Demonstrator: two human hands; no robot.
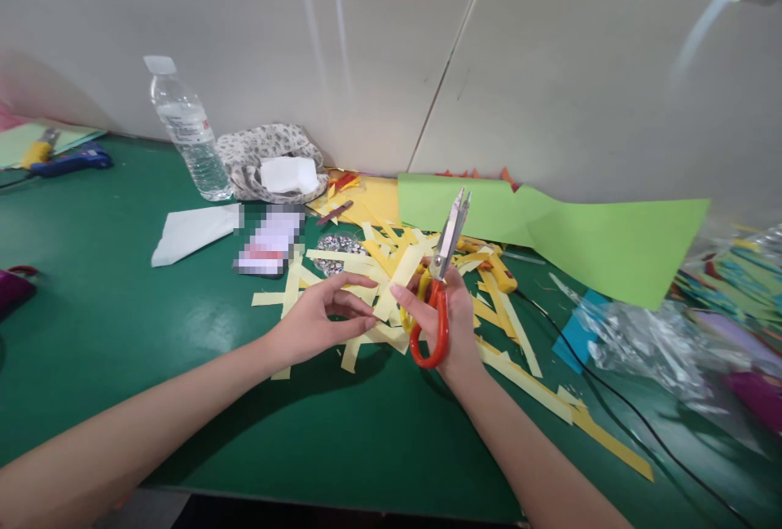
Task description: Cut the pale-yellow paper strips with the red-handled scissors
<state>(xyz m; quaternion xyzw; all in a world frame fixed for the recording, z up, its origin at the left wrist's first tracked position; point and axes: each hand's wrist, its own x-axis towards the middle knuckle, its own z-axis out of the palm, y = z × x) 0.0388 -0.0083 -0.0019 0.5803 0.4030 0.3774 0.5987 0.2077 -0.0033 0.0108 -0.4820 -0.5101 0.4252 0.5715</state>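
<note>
My right hand [449, 321] is closed around a pair of scissors [450, 244], whose blades point up and away while the red and yellow handles lie against the palm. Its thumb also presses on a pale yellow paper strip [398, 280]. Just left of that strip is my left hand [323, 313], its fingers apart and curved, with nothing visibly gripped; whether a fingertip touches the strip I cannot tell. Many more yellow paper strips [489, 315] lie in a loose heap under and behind both hands. Beside the heap sits a round batch of small shiny pieces [333, 248].
On the green table [244, 439] a water bottle [192, 138], a spotted pouch [274, 146], a white tissue [192, 231] and a blurred-out phone [270, 242] stand or lie leftward. Rightward are a yellow glue gun [501, 272] with cable, green sheet [611, 235] and clear plastic [641, 350].
</note>
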